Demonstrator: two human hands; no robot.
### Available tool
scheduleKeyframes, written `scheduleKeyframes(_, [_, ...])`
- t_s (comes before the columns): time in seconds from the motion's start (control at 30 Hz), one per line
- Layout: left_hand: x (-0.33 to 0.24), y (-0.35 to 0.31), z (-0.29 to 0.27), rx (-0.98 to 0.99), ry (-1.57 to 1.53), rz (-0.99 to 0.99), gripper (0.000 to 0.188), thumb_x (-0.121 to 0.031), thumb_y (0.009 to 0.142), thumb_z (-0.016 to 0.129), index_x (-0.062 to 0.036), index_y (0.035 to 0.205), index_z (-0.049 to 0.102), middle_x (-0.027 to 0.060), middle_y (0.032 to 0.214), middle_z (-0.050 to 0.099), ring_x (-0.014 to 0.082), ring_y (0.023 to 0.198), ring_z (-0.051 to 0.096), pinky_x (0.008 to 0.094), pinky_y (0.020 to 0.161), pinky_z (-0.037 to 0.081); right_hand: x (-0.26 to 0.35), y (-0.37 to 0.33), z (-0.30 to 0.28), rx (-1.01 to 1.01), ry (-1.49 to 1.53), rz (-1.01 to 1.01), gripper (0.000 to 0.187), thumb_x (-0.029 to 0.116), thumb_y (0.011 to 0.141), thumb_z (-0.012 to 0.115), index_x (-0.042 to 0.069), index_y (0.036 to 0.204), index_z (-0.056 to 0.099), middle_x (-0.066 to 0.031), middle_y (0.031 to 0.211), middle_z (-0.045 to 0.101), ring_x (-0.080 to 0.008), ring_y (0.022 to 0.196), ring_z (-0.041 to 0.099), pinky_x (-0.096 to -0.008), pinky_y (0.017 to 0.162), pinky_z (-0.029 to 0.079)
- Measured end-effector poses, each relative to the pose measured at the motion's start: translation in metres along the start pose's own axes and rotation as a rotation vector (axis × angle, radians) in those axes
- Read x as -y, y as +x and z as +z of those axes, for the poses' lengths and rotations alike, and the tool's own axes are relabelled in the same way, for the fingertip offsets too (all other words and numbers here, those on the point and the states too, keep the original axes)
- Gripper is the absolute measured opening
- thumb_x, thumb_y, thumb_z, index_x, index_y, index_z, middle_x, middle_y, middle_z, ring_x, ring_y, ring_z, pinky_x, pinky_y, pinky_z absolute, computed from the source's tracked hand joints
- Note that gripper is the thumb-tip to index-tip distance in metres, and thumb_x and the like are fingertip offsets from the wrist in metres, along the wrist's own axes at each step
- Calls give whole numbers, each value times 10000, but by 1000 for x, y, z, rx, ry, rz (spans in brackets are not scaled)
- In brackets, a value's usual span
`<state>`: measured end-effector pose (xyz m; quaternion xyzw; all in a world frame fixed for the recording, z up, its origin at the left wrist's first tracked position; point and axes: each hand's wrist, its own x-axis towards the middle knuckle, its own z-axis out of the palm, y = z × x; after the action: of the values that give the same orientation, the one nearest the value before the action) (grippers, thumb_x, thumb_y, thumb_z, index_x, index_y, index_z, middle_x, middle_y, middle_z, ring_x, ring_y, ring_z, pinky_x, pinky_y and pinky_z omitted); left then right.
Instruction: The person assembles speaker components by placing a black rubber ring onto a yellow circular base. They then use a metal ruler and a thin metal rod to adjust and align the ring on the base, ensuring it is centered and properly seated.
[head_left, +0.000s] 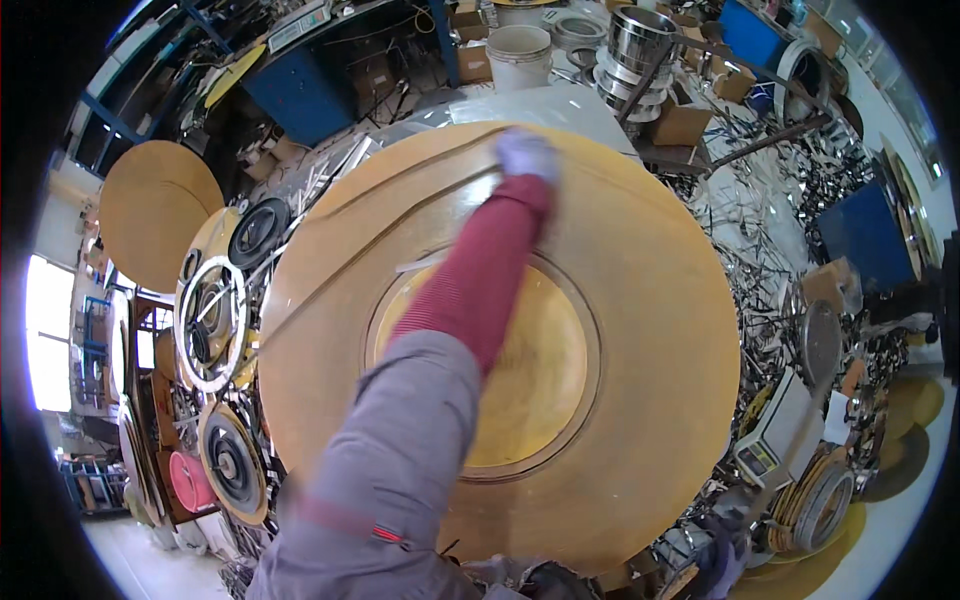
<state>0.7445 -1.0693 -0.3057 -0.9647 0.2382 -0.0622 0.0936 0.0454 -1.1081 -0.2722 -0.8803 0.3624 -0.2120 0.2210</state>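
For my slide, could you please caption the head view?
Left hand reaching across a large tan disc beside metal scraps.

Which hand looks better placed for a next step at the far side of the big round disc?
Probably the left hand: it is already over the far part of the disc, its arm stretched across the middle. I cannot make out a right hand clearly.

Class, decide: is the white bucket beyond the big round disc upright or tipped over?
Upright: the white bucket shows its round rim on top, its side wall below.
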Motion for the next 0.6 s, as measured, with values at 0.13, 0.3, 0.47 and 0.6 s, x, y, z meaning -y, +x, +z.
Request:
scheduleKeyframes(0.13, [-139, -108, -18, -210, -47, 497, 144, -211, 785, 574, -199, 669, 659, -8, 750, 550, 213, 841, 560, 416, 651, 394, 79, 69, -27, -236, 668, 815, 303, 137, 888, 588, 2, 1159, 601, 35, 718, 411, -66, 589, 368, -214, 521, 300])
scheduleKeyframes(0.3, [-111, -281, -77, -173, -867, 960, 544, -292, 737, 664, -40, 1203, 541, 177, 1298, 470, 372, 1250, 414, 515, 1089, 278, 63, 115, -67, -33, 898, 288, 389, 261, 952, 513, 39, 1270, 527, 45, 657, 428, -67, 561, 410, -214, 528, 334])
scheduleKeyframes(0.47, [78, -353, -50, -321, -744, 203, 499, -96, 756, 598, 25, 1230, 503, 225, 1319, 445, 406, 1234, 409, 508, 1050, 319, 87, 193, -64, -263, 119, -69, 372, 229, 975, 485, 10, 1272, 532, -74, 911, 596, -138, 939, 570, -262, 858, 448])
scheduleKeyframes(0.6, [166, -494, -40, -78, -568, -306, 600, -165, 815, 588, 68, 1332, 392, 275, 1419, 335, 464, 1312, 299, 536, 1105, 230, 160, 263, 8, 244, 595, 5, 253, 111, 920, 613, -37, 1123, 647, -66, 1034, 658, -121, 868, 602, -247, 786, 480])
